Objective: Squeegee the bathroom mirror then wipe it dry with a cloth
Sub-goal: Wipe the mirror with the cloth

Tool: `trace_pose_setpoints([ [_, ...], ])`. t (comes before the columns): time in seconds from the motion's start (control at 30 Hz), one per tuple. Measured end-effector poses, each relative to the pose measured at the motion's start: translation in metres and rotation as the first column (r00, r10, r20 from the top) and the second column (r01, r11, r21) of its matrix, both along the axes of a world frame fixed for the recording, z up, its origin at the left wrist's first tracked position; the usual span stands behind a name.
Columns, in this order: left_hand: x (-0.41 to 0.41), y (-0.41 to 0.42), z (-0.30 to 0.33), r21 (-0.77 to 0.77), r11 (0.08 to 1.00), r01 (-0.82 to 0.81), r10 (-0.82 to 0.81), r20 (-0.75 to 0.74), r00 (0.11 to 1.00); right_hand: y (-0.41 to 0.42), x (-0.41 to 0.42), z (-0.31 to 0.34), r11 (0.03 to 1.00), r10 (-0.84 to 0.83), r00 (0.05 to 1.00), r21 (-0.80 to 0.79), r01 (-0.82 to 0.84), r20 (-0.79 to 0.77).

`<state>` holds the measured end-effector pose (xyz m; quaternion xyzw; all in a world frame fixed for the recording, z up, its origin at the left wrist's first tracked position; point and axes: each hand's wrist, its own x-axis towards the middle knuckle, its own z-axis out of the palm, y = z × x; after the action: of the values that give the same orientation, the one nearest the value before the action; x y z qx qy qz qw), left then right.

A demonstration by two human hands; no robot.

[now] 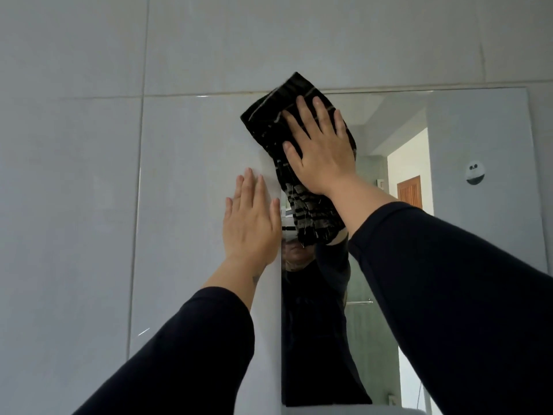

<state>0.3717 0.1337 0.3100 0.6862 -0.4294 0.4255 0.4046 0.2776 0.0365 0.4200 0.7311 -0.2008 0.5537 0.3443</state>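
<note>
The mirror [484, 121] hangs on a grey tiled wall and fills the middle and right of the head view. A black cloth with pale stripes [269, 118] lies flat against the glass near its top edge, one corner poking over onto the tile. My right hand [320, 151] presses on the cloth with fingers spread, and the cloth's lower end hangs below my wrist. My left hand [251, 226] rests flat and empty on the surface, lower and to the left of the cloth. I cannot see a squeegee.
Grey wall tiles [239, 40] run above and left of the mirror. A small round white thing with black dots [475, 172] shows at the mirror's right. The glass reflects a dark-clothed person and a wooden door [410, 191]. A pale ledge [329, 411] sits below.
</note>
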Motion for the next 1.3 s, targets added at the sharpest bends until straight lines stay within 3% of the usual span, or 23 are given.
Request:
trace_pose_setpoints([
  [0.53, -0.06, -0.035, 0.004, -0.014, 0.99, -0.137, 0.135, -0.109, 0.985, -0.048, -0.061, -0.008, 0.998, 0.036, 0.998, 0.046, -0.038, 0.047],
  [0.7, -0.098, -0.067, 0.008, -0.062, 0.975, -0.212, 0.21, -0.042, 0.977, -0.078, -0.102, -0.008, 0.997, 0.025, 0.996, 0.072, -0.031, 0.08],
  [1.0, -0.172, -0.122, 0.015, -0.029, 0.989, -0.142, 0.145, 0.106, 0.984, -0.138, -0.177, -0.009, 0.992, 0.003, 0.984, 0.122, -0.025, 0.181],
  [1.3, -0.188, -0.134, 0.012, 0.004, 0.993, -0.122, 0.12, 0.12, 0.985, -0.163, -0.211, -0.029, 0.963, -0.074, 0.946, 0.268, -0.014, 0.317],
])
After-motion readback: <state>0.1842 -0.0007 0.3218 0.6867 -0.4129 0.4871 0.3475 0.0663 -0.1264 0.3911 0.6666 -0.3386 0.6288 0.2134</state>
